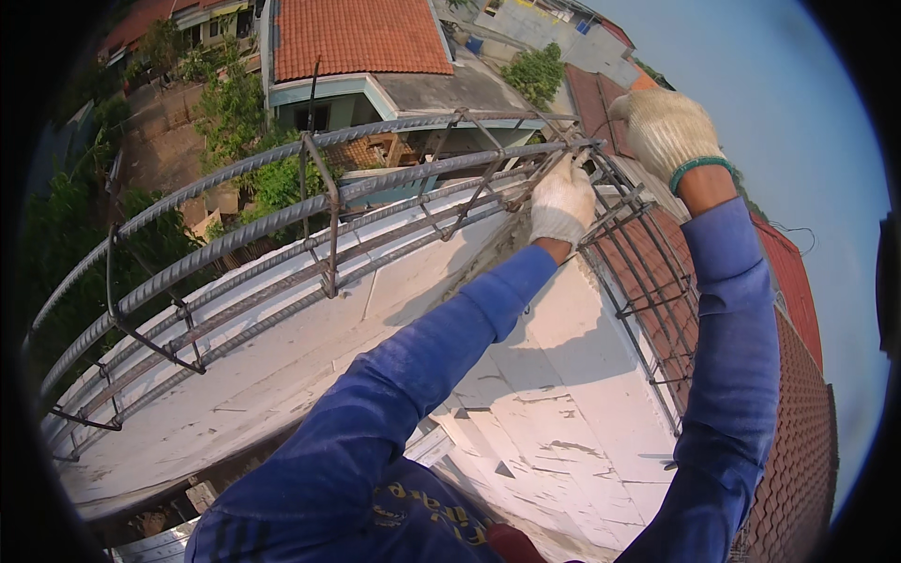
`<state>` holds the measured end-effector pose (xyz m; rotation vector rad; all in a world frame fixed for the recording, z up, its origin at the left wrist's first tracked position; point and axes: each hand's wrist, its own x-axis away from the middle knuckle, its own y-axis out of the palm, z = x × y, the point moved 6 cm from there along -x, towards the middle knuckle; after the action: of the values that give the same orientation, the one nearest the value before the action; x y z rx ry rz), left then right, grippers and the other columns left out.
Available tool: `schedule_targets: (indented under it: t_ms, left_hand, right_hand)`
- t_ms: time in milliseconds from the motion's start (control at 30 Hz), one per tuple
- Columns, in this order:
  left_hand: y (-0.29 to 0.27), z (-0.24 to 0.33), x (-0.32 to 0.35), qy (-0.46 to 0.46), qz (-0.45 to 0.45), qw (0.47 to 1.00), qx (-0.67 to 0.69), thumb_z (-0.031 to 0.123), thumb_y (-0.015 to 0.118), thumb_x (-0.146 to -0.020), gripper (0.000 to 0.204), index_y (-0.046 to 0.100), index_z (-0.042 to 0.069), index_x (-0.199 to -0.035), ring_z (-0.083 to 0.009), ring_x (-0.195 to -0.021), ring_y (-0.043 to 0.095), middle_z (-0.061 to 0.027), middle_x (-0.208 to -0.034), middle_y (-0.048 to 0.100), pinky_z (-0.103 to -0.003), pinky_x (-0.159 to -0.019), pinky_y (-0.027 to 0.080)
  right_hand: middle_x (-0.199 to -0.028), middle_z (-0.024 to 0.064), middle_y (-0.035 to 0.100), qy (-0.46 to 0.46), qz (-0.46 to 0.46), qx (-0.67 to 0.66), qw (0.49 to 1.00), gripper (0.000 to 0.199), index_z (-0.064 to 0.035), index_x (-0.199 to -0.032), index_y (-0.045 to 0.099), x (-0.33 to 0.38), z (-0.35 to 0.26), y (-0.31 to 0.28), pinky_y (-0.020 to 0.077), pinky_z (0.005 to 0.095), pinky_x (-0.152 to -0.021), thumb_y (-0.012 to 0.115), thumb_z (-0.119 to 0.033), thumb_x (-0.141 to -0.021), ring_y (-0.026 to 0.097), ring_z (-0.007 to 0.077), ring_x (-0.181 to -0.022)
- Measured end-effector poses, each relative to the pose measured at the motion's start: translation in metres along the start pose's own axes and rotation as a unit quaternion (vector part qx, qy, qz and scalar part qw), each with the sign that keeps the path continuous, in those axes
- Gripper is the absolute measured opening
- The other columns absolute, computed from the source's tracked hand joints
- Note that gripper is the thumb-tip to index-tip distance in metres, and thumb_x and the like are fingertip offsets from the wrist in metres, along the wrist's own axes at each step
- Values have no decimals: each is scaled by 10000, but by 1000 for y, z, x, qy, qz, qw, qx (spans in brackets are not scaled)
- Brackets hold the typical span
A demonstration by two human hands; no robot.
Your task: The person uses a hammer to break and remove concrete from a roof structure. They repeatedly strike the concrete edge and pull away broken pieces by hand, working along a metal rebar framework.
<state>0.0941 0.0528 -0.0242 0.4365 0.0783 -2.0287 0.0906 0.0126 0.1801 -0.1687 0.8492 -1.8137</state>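
Observation:
A rebar cage (319, 195) of ribbed steel bars and bent stirrups runs along the top of a pale block wall (413, 258). It meets a second rebar cage (648, 281) at the wall's corner. My left hand (563, 202), in a whitish knit glove, is closed on the bars at that corner; its fingertips are partly hidden among them. Raised just right of the corner, my right hand (668, 131) wears a similar glove with a green cuff. Its fingers are curled closed, and what they hold, if anything, cannot be made out.
Beyond the wall, a house with an orange tiled roof (361, 38) stands lower down, with green shrubs (230, 117) beside it. At the right a reddish-brown tiled roof (793, 441) slopes away. A bar end (314, 89) sticks up above the left cage.

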Motion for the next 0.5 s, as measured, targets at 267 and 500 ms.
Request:
schedule_targets:
  t_ms: [267,500]
  left_hand:
    - [18,-20,-15,-12,-15,996,83,204,523,-1033,428,640,-37,-1366,-387,-980,755,-311,-1219,706,-442,-939,586]
    - [-9,24,23,89,116,989,21,166,602,-1009,376,677,-57,-1302,-457,-1122,692,-301,-1203,718,-456,-1039,534]
  right_hand:
    - [-1211,112,788,-13,-73,-105,992,351,-179,-1219,806,-30,14,50,566,455,-1017,598,-135,-940,731,329,-1121]
    - [-1284,92,773,15,-78,-201,976,370,-219,-1323,773,-9,14,62,574,470,-1034,631,-184,-983,727,322,-1185]
